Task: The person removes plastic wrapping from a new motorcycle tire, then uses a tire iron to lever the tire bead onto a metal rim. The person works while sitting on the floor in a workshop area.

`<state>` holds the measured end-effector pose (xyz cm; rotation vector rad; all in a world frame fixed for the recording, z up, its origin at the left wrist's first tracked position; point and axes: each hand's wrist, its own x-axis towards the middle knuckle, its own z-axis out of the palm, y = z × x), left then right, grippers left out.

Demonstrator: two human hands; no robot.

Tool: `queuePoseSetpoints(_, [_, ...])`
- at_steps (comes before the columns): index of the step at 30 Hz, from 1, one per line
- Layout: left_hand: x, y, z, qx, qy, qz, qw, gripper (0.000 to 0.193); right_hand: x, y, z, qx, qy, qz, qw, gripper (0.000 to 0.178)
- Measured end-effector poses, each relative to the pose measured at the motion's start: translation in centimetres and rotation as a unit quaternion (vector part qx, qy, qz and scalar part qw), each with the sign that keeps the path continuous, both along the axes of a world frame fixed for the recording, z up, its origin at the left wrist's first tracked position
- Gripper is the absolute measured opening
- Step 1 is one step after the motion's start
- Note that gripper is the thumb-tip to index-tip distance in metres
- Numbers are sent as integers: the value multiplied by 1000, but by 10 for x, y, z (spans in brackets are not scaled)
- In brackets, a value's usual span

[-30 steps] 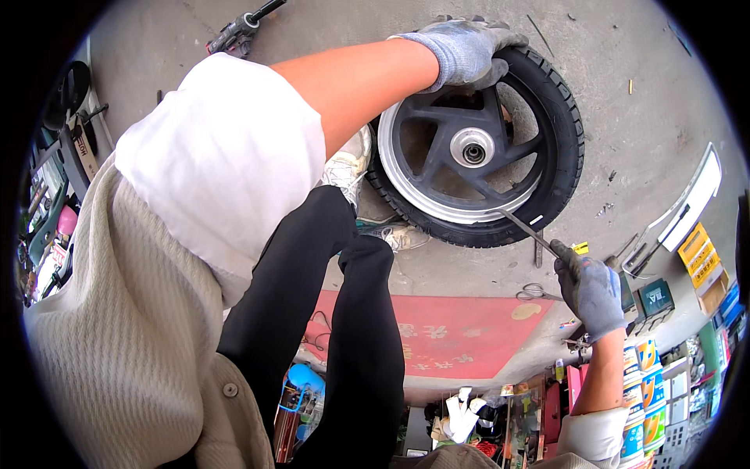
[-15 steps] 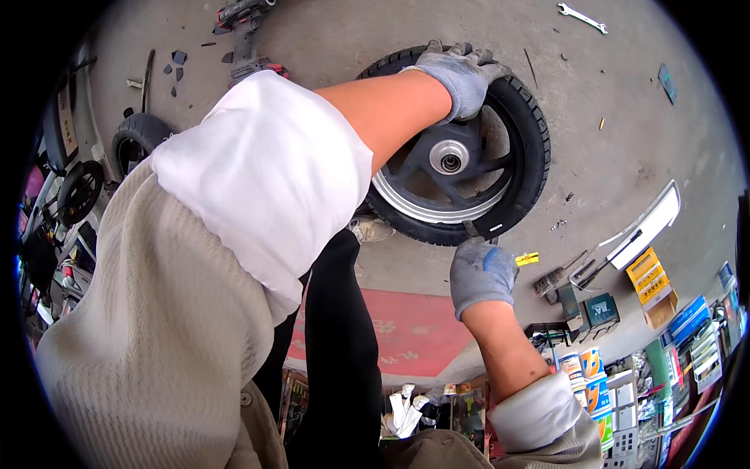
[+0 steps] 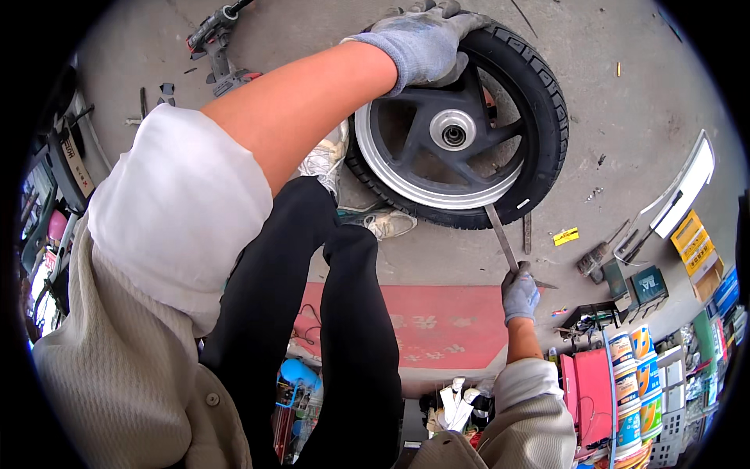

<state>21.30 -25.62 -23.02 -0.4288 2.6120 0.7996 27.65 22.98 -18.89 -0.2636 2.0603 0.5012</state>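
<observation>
A black tyre [image 3: 539,141] lies on its side on the floor around a dark spoked wheel rim [image 3: 418,117] with a silver edge. My gloved left hand [image 3: 426,47] grips the tyre's far side, fingers over the tread and thumb toward the rim. My gloved right hand [image 3: 521,298] is closed on a flat metal tyre lever [image 3: 501,237], whose tip reaches the seam between tyre and rim at the near right. A pointed end shows beyond the right side of this hand. Beside the tyre's near edge is a second flat metal bar [image 3: 527,233].
A cordless power tool [image 3: 219,59] lies at the far left. To the right are a yellow label [image 3: 566,236], a dirty brush-like tool [image 3: 594,259], a dark green box [image 3: 647,286] and a yellow carton [image 3: 695,242]. A red mat [image 3: 437,328] lies nearer me, with stacked tubs [image 3: 625,375] beyond its right end.
My right hand has drawn back from the tyre's edge toward me, and the lever in it now shows, angled to the rim. The left hand stays on the tyre. The view has shifted.
</observation>
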Motion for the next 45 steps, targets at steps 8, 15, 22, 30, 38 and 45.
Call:
queuePoseSetpoints(8, [3, 14, 4, -39, 26, -45, 998, 67, -7, 26, -15, -85, 51, -17, 995, 32])
queuePoseSetpoints(15, [148, 175, -33, 118, -213, -190, 951, 54, -62, 17, 7, -105, -58, 128, 985, 18])
queuePoseSetpoints(22, [116, 183, -55, 193, -327, -167, 910, 73, -86, 23, -31, -97, 30, 164, 981, 16])
queuePoseSetpoints(30, [116, 179, -60, 209, -324, -145, 911, 65, -153, -6, -33, -3, -54, 303, 952, 30])
queuePoseSetpoints(38, [128, 174, -62, 201, -318, -147, 915, 71, -209, -111, -40, -340, 178, 188, 904, 44])
queuePoseSetpoints(45, [136, 177, -59, 197, -282, -139, 929, 86, -198, -273, -48, -482, 76, -152, 860, 42])
